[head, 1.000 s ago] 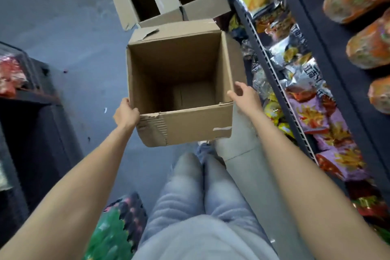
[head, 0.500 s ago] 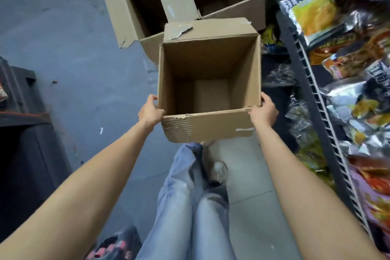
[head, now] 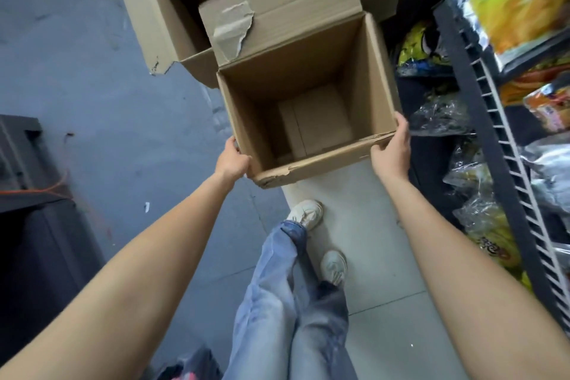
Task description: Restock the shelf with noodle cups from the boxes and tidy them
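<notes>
Grey shop floor (head: 101,108), pale tiled strip at right. Empty open brown cardboard box (head: 308,95) held mid-frame above floor. Left hand (head: 232,160): fingers gripping near left corner. Right hand (head: 391,151): fingers gripping near right corner. Second open cardboard box (head: 160,12) just beyond, far side. Dark wire-fronted shelf (head: 481,95) at right, stocked with foil snack packets (head: 518,6). No noodle cups visible.

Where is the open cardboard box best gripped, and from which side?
By its two near corners, one hand from each side, as now: the left hand and right hand clasp the open cardboard box at its near rim. It looks empty and wide, so opposed side grips keep it level; the torn near edge seems weaker.
</notes>
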Motion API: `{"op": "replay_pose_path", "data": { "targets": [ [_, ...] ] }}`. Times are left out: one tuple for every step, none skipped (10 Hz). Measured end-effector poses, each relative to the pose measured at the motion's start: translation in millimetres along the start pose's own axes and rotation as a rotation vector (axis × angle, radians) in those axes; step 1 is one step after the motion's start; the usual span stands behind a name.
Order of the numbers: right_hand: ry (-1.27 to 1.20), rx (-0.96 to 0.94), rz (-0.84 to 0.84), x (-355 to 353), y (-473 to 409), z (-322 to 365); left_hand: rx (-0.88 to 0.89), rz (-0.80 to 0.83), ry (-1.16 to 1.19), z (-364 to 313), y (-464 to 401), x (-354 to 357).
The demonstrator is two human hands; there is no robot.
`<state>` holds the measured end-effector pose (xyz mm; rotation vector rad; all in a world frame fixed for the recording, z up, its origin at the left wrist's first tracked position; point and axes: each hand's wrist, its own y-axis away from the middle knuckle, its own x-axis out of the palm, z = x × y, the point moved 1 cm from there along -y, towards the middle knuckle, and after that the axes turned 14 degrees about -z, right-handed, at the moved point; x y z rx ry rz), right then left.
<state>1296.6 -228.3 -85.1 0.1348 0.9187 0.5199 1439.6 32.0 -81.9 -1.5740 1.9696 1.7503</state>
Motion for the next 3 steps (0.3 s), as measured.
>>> {"op": "replay_pose_path", "data": {
  "targets": [
    [-0.016, 0.007, 0.067, 0, -5, 5, 0.021, 0.014, -0.045, -7, -4, -4],
    [0.118, 0.014, 0.152, -5, -6, 9, 0.071, -0.026, -0.216, -15, 2, -6],
    [0.295, -0.098, 0.140, -19, 1, 19, 0.115, -0.059, -0.254, -29, 17, -16]
  ]
}}
